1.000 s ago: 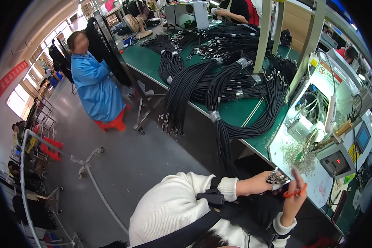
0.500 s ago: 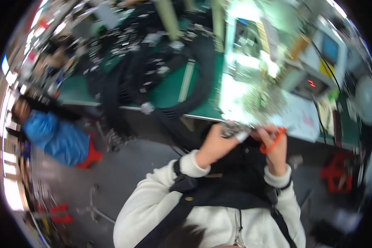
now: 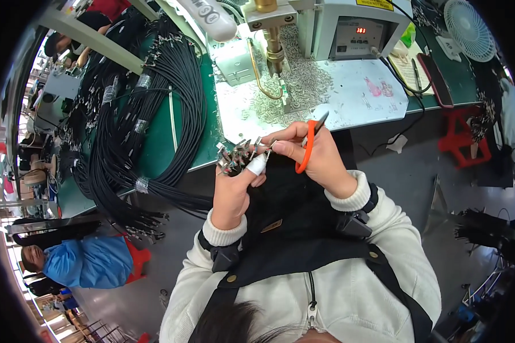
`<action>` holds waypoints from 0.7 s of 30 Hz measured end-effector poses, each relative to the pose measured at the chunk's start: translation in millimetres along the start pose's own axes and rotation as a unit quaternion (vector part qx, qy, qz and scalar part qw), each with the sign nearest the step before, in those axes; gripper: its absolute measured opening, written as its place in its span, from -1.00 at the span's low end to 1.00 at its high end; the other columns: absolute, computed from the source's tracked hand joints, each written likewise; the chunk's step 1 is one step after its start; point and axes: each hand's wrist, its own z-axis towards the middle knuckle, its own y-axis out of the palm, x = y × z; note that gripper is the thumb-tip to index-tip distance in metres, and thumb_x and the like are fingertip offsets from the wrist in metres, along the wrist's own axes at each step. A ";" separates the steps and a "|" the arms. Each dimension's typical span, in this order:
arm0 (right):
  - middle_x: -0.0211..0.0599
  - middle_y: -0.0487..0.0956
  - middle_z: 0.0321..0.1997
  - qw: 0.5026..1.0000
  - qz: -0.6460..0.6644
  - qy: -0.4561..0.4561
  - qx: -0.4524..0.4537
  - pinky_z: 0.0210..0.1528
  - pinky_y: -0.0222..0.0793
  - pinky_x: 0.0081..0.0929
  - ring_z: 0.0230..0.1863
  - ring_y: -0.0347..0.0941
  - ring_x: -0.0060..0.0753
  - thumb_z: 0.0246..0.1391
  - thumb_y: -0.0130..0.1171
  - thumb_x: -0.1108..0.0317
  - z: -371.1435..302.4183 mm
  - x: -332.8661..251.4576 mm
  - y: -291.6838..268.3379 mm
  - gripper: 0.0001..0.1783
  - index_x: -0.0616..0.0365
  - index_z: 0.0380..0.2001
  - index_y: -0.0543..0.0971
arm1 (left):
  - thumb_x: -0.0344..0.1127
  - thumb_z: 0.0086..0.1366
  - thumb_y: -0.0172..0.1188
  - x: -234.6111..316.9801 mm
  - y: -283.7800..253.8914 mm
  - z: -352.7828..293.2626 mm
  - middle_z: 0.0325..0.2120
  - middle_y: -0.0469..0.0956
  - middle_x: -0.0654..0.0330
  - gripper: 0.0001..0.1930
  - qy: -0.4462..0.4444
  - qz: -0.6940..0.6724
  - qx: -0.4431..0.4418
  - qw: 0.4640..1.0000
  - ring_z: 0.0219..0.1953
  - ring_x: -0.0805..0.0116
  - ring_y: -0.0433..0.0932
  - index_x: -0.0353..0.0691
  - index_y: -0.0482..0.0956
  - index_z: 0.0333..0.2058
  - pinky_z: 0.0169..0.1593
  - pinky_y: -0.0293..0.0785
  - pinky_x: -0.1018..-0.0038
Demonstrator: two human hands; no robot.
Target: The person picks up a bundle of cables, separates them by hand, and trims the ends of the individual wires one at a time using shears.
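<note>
My left hand (image 3: 232, 191) is closed around a bunch of small metal connectors (image 3: 234, 157), silvery and bunched at its fingertips. White tape or a finger cover wraps one digit. Close beside it, my right hand (image 3: 320, 157) pinches a thin metal end by the bunch with thumb and forefinger. Orange-handled scissors (image 3: 306, 150) are tucked in that same hand, the loop across its fingers and a dark tip pointing up and away. Both hands hover at the bench's near edge, above my black apron (image 3: 292, 228). What lies under the left fingers is hidden.
A press-like machine (image 3: 273, 48) stands ahead over a metal plate (image 3: 355, 97) strewn with small metal pieces. Bundled black cables (image 3: 194, 114) lie left, partly over the edge. A control box (image 3: 357, 43), phone (image 3: 435, 80) and fan (image 3: 469, 31) stand right. A person in blue (image 3: 88, 260) sits left.
The view has swung and sharpened, so bench and hands now show farther left in the picture. Both hands still hold their things, and the right fingertips now meet at the connector bunch.
</note>
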 end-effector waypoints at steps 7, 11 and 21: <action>-0.20 0.55 -0.33 0.811 -0.434 -0.383 0.080 -0.36 0.42 -0.56 -0.29 0.51 -0.28 -0.20 0.18 0.49 2.9 -3.8 -2.3 -0.82 0.17 -0.41 0.52 | -0.59 0.00 0.13 -2.5 -1.7 1.4 -0.52 0.46 0.33 -0.81 0.030 0.006 0.052 0.998 -0.58 0.65 0.31 -0.28 0.47 -0.34 -0.56 0.21 0.69; -0.24 0.56 -0.37 0.789 -0.447 -0.419 0.047 -0.42 0.42 -0.56 -0.32 0.52 -0.29 -0.32 0.22 0.57 2.7 -3.2 -6.4 -0.76 0.17 -0.43 0.52 | -0.60 -0.01 0.13 -1.4 5.2 0.3 -0.51 0.47 0.31 -0.79 0.051 0.046 0.075 0.995 -0.57 0.66 0.33 -0.28 0.47 -0.34 -0.55 0.23 0.72; -0.29 0.57 -0.47 0.928 -0.289 -0.219 0.084 -0.46 0.38 -0.60 -0.46 0.52 -0.46 -0.27 0.21 0.65 -6.4 1.5 0.7 -0.79 0.20 -0.46 0.51 | -0.58 -0.02 0.15 -3.4 9.9 3.0 -0.48 0.47 0.32 -0.80 0.011 0.058 0.076 0.995 -0.52 0.67 0.36 -0.29 0.45 -0.35 -0.53 0.24 0.74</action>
